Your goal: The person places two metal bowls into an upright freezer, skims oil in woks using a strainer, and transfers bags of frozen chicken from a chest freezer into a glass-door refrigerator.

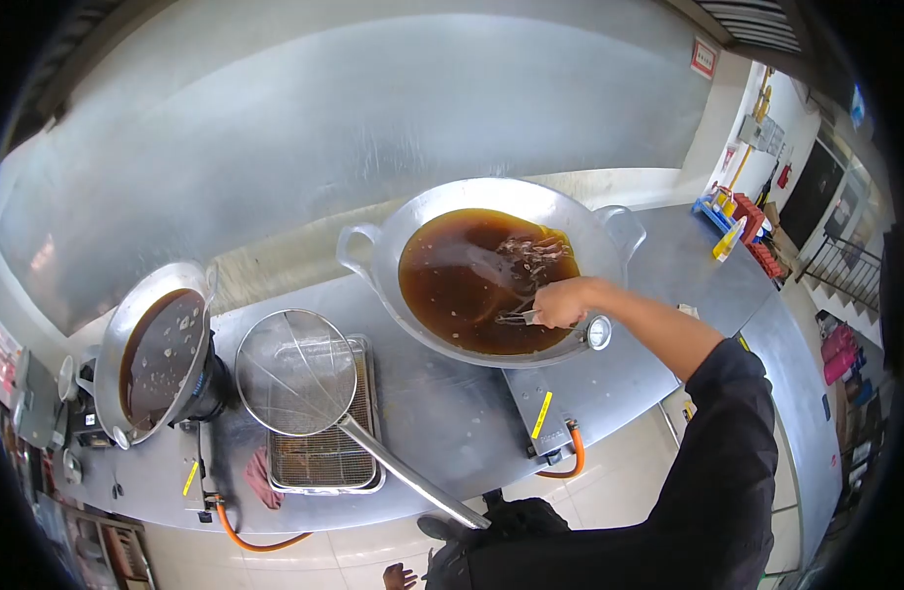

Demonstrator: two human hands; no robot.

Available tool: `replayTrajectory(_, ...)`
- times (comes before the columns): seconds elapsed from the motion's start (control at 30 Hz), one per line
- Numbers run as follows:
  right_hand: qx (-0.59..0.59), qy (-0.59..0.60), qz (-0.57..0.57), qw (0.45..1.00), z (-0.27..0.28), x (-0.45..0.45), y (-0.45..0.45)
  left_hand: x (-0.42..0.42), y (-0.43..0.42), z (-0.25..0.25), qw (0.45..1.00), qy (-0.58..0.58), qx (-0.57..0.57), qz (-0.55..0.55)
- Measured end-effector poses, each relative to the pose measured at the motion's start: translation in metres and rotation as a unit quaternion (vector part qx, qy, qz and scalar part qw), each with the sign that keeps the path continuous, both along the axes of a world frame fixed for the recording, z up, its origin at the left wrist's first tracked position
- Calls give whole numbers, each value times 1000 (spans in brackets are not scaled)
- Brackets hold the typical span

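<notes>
My right hand (562, 301) reaches over the large two-handled wok (570, 202), its fingers closed around a metal wire-looped utensil (516, 317). The utensil is at the surface of the dark brown liquid (462, 285); its exact kind is hard to make out. Pale reddish-brown pieces (540, 254) show in the liquid just beyond the hand, with a thin haze above. A round dial thermometer (598, 332) sits at the wok's near right rim. My left hand (400, 577) hangs low at the bottom edge, fingers apart and holding nothing.
A long-handled mesh strainer (296, 374) lies over a tray with a wire rack (319, 480), handle toward my body. A second wok (191, 280) of dark liquid stands left. A reddish cloth (263, 479), orange hoses (578, 454) and a blue basket (712, 211) are around the counter.
</notes>
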State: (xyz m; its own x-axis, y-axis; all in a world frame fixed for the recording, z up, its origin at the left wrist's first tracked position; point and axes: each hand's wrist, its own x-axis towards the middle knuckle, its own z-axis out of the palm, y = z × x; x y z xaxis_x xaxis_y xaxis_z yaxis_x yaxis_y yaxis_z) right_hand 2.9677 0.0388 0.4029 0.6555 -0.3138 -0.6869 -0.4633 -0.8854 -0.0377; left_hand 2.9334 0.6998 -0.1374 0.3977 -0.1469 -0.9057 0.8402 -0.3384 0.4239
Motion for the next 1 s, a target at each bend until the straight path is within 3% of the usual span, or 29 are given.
replayTrajectory(0.07,42,-73,3,996,5,-13,8,7,-6,0,1000,-23,2,-18)
replayTrajectory(0.27,28,-144,62,987,33,-49,35,32,-27,12,999,-39,6,-33)
replayTrajectory(0.5,-10,-178,14,984,51,-84,57,58,-52,18,993,-51,14,-109)
replayTrajectory(0.6,-59,-219,40,973,48,-96,66,66,-64,21,990,-61,2,-123)
replayTrajectory(0.8,-241,-285,-71,925,33,-94,83,78,-70,26,995,-68,-19,-71)
replayTrajectory(0.9,-257,-357,-39,897,16,-86,54,73,-62,23,995,-79,-30,-57)
replayTrajectory(1.0,-43,-397,-129,907,22,-56,60,65,-47,13,995,-91,-19,-32)
